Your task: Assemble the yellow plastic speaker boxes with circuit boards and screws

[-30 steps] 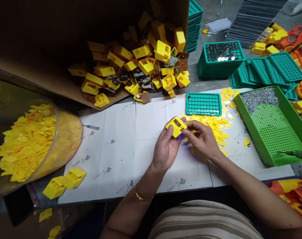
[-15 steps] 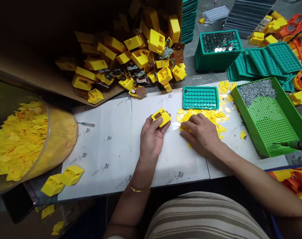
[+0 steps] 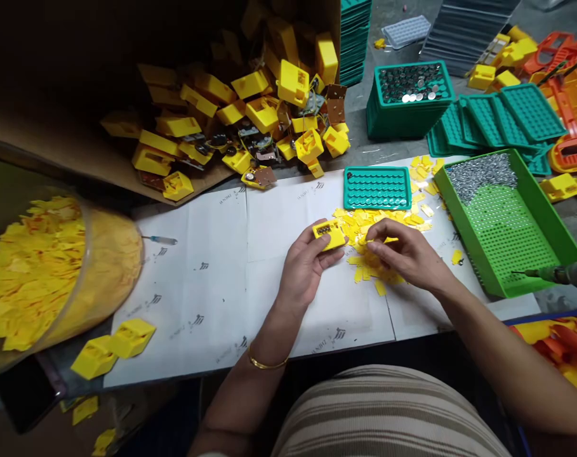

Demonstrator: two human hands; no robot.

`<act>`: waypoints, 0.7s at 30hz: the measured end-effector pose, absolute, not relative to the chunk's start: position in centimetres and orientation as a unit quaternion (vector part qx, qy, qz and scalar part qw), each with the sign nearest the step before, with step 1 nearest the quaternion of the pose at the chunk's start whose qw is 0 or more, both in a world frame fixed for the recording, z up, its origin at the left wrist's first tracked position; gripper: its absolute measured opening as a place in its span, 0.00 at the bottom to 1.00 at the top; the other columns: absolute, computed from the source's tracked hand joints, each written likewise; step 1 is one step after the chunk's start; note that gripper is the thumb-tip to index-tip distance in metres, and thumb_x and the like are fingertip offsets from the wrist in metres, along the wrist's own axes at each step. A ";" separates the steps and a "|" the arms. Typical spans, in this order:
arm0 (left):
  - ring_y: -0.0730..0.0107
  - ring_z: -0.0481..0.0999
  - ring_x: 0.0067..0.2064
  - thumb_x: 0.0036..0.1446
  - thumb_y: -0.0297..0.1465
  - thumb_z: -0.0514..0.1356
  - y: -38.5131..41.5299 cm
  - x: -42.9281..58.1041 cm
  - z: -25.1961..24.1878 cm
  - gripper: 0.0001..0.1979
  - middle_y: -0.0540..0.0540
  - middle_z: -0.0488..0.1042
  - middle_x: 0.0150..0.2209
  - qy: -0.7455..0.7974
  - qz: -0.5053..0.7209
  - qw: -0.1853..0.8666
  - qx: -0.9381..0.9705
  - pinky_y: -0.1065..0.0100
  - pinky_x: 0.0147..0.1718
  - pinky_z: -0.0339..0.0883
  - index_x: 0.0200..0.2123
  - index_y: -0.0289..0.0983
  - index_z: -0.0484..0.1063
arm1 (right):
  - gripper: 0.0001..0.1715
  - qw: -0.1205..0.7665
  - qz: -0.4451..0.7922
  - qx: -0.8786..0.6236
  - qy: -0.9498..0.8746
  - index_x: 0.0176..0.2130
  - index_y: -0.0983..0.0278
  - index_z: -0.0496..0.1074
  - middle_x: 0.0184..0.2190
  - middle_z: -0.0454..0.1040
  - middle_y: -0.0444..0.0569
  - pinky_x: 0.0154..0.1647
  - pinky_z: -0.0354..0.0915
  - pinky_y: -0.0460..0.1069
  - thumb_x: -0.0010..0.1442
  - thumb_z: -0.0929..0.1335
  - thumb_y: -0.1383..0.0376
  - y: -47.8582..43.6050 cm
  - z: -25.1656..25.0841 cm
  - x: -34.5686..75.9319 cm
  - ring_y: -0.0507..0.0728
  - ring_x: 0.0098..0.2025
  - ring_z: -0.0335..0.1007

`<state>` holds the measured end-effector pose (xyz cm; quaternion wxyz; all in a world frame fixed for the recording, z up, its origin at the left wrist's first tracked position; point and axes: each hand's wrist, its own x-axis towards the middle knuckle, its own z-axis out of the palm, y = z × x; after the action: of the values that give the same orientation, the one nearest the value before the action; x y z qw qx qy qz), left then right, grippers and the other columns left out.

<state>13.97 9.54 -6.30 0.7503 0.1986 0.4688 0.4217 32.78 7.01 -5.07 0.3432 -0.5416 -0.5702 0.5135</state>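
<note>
My left hand (image 3: 307,263) grips a small yellow plastic housing (image 3: 333,233) by its sides. An open compartment with dark and metal parts inside faces up, the thumb lying along its edge. To the right, my right hand (image 3: 405,251) hovers over loose flat yellow plastic pieces (image 3: 359,221), thumb and fingertips pinched together. What the pinch holds, if anything, is too small to make out. Just behind the pieces lies a green tray (image 3: 378,188) with rows of round pockets and one dark disc in a corner.
A carton (image 3: 200,185) of yellow housings with wiring lies at the back left. The clear tub (image 3: 112,254) holds flat yellow pieces. On the right, a green basket (image 3: 536,254) contains small screws, with a power driver (image 3: 562,273) above it. Stacked trays (image 3: 407,117) hold button cells. A screwdriver (image 3: 162,240) lies left.
My left hand has moved right with the yellow housing. My right hand has lifted off the flat pieces and turned, its fingertips now pinched near the housing. The view has shifted slightly.
</note>
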 end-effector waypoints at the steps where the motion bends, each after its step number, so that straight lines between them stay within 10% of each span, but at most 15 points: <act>1: 0.67 0.79 0.38 0.51 0.26 0.63 9.2 14.4 -6.2 0.17 0.44 0.76 0.43 0.469 0.407 0.757 0.204 0.69 0.34 0.75 0.46 0.35 0.70 | 0.13 0.367 0.576 -0.532 -0.501 0.37 0.61 0.66 0.27 0.70 0.42 0.21 0.61 0.44 0.59 0.68 0.55 6.6 -5.1 33.2 0.48 0.22 0.66; 12: 0.64 0.77 0.47 0.55 0.25 0.59 6.2 17.8 -5.0 0.17 0.43 0.75 0.48 0.436 0.334 0.806 0.221 0.63 0.47 0.72 0.49 0.35 0.69 | 0.16 0.533 0.609 -0.485 -0.332 0.35 0.63 0.72 0.25 0.75 0.41 0.28 0.71 0.41 0.47 0.77 0.63 4.5 -4.9 34.5 0.47 0.26 0.73; 21: 0.64 0.76 0.49 0.54 0.25 0.59 5.3 19.4 -5.0 0.17 0.45 0.75 0.48 0.432 0.312 0.808 0.251 0.60 0.51 0.70 0.49 0.36 0.69 | 0.05 0.418 0.459 -0.588 -0.519 0.34 0.63 0.78 0.31 0.79 0.45 0.34 0.69 0.46 0.54 0.71 0.66 3.6 -4.5 35.9 0.52 0.32 0.75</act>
<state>19.39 5.33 -5.03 0.8078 0.2513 0.4325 0.3118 35.94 3.61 -4.52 0.4184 -0.5876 -0.5186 0.4590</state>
